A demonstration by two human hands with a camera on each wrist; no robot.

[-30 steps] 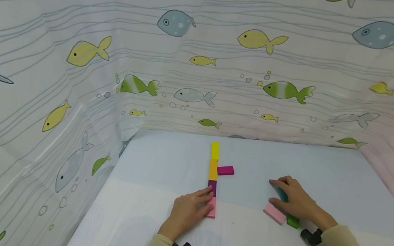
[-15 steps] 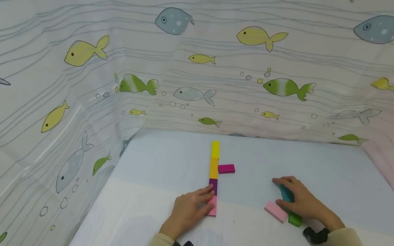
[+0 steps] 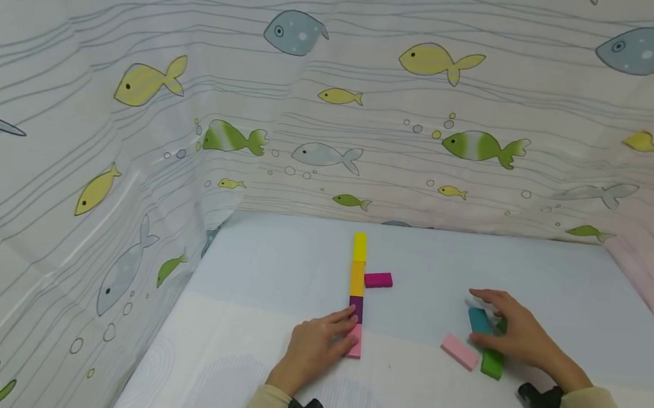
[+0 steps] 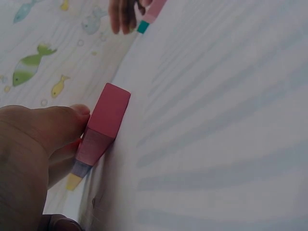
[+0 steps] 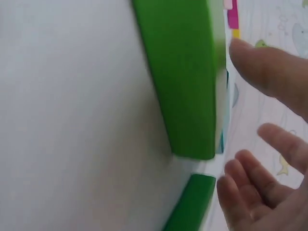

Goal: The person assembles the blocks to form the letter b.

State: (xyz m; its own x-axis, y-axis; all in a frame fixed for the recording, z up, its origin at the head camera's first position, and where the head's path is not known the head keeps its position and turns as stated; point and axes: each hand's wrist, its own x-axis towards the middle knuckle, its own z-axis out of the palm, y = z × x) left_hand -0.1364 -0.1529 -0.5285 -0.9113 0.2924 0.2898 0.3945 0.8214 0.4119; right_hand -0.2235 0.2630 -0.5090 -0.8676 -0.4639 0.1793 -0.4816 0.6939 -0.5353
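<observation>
A straight line of flat rectangular blocks runs up the middle of the head view on the pale blue-and-white counter point(image 3: 273, 271): a light pink block point(image 3: 354, 342) nearest the person, then a purple block point(image 3: 356, 308), an orange block point(image 3: 357, 278) and a yellow block point(image 3: 359, 246) at the far end. The left hand point(image 3: 313, 347), just left of centre in the lower part of the frame, rests beside the pink block with loosely bent fingers point(image 3: 345, 317) touching its left edge and the purple block; the left wrist view shows the fingertips against the block's side, not wrapped round it. A magenta block point(image 3: 378, 280) lies crosswise just right of the orange one. In the lower right of the frame the right hand point(image 3: 518, 334) lies over a small cluster of blocks, its thumb and fingers pinching a teal block point(image 3: 478, 320). Just beside it are a green block point(image 3: 491, 364) and another light pink block point(image 3: 459, 351). The right wrist view shows green blocks close up with the fingers spread loosely. A fish-printed cloth point(image 3: 134, 113) forms the backdrop.
</observation>
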